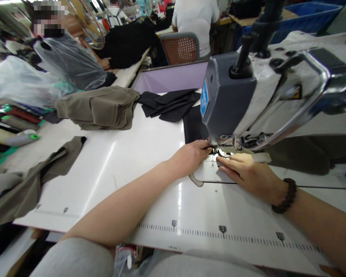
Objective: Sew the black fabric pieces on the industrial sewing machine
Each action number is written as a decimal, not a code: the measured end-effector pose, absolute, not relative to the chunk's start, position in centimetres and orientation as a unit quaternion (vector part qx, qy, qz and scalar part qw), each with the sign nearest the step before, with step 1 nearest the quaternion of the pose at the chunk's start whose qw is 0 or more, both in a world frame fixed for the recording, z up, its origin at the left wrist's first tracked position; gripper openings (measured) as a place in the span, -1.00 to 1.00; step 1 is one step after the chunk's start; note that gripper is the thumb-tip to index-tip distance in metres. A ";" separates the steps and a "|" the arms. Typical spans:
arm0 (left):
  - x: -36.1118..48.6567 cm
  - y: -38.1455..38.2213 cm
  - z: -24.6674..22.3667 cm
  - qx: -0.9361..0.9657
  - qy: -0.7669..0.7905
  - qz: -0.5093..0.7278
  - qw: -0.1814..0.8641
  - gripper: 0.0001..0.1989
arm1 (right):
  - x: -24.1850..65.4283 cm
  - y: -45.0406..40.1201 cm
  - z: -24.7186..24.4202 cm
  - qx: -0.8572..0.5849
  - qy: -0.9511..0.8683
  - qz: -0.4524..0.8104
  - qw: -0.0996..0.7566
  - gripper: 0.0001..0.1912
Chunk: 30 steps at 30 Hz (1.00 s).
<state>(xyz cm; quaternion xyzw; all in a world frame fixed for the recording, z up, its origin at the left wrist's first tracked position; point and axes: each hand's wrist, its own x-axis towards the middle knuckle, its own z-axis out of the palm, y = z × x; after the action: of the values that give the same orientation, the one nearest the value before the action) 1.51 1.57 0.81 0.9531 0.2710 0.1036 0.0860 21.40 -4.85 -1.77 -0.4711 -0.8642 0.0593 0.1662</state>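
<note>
Both hands are at the needle area of a sewing machine. My left hand is just left of the presser foot, its fingers together on a dark piece of cloth that runs back under the machine head. To the right of the foot, my right hand lies low over the metal plate, fingers stretched forward; a dark beaded bracelet is round its wrist. Behind the right hand, an olive cloth rests under the machine arm. What lies right under the fingertips is too small to tell.
A stack of olive cloth pieces and folded black cloth lie at the back of the white table. A long olive piece is at the left. People sit beyond, near a chair and a blue bin.
</note>
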 end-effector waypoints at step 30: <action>0.3 -4.4 1.9 0.982 0.183 0.046 0.010 -0.78 | 21.7 -6.2 -0.1 -0.314 -0.929 0.043 0.192 -0.70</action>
<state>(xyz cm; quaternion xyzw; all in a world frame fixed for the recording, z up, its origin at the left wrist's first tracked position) 0.31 -4.40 1.93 0.9820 0.1827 0.0463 0.0102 21.71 -6.24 -0.06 -0.3140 -0.9289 0.0435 0.1916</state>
